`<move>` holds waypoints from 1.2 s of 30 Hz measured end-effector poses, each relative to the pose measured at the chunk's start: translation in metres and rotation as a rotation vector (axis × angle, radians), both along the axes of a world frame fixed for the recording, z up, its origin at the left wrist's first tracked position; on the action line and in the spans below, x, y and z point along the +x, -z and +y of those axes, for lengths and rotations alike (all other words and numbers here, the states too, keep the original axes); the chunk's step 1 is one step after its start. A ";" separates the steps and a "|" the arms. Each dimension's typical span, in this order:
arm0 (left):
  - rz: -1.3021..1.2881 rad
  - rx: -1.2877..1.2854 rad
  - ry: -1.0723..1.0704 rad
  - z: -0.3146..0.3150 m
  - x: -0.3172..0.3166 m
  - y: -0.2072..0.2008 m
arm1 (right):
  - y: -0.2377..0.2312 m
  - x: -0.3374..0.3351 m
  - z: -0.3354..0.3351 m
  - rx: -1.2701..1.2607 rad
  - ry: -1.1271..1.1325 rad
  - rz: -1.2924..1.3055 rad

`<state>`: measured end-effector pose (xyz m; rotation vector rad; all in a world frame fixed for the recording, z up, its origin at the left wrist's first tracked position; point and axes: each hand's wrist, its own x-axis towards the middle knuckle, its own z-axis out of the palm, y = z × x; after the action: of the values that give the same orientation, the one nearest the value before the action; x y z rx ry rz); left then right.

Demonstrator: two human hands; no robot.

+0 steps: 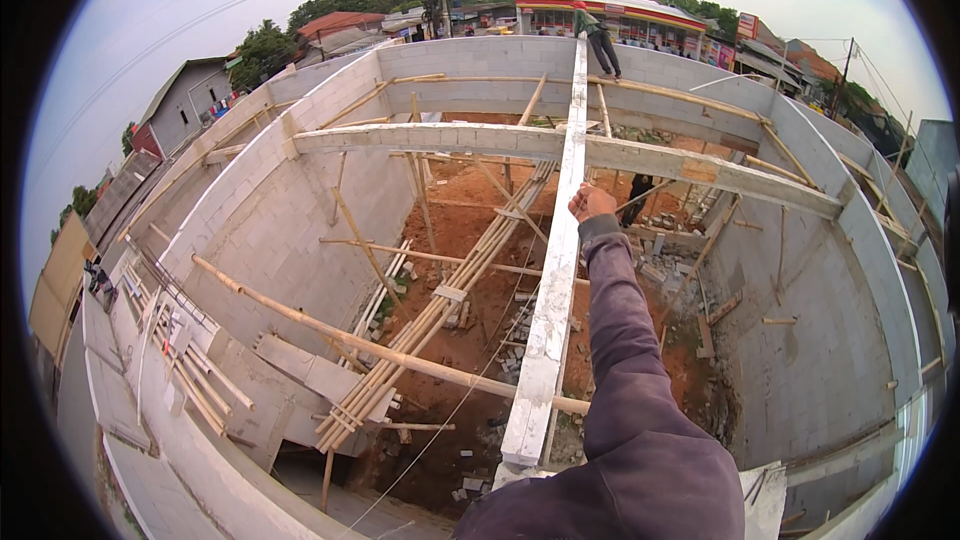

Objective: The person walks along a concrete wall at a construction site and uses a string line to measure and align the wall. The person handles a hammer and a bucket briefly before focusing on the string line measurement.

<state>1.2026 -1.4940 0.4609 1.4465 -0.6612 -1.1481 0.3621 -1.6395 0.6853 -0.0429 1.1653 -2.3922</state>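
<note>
My right arm, in a faded purple sleeve, stretches forward over a long whitish concrete beam [545, 360]. At its end my right hand [592, 202] is closed, held over the right edge of the beam. Whatever the fingers grip, if anything, is too small to make out. From below me the beam runs away to the far block wall [470, 58]. A co-worker [598, 40] in dark clothes and red headwear leans over its far end. My left hand is out of the picture.
A concrete cross beam [430, 138] meets the long beam. Bamboo poles [400, 355] and scaffolding span the deep pit, with reddish soil [455, 205] and rubble below. Another person [638, 195] stands down there, right of the beam. Grey block walls [810, 330] enclose it.
</note>
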 end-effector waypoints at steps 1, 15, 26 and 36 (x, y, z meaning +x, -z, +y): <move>0.062 0.039 -0.025 0.000 -0.002 -0.002 | -0.001 0.001 0.001 0.001 -0.014 0.012; 0.078 0.053 -0.056 0.000 -0.008 0.004 | -0.003 0.007 -0.001 0.010 -0.027 0.008; 0.094 0.072 -0.033 0.003 -0.008 0.003 | 0.000 0.006 0.001 0.003 -0.065 0.022; 0.055 0.094 -0.042 0.005 -0.025 -0.010 | -0.005 0.004 0.003 0.002 -0.066 0.025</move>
<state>1.1774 -1.4892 0.4712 1.4948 -0.5426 -1.1957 0.3660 -1.6365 0.6901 -0.1092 1.1592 -2.3396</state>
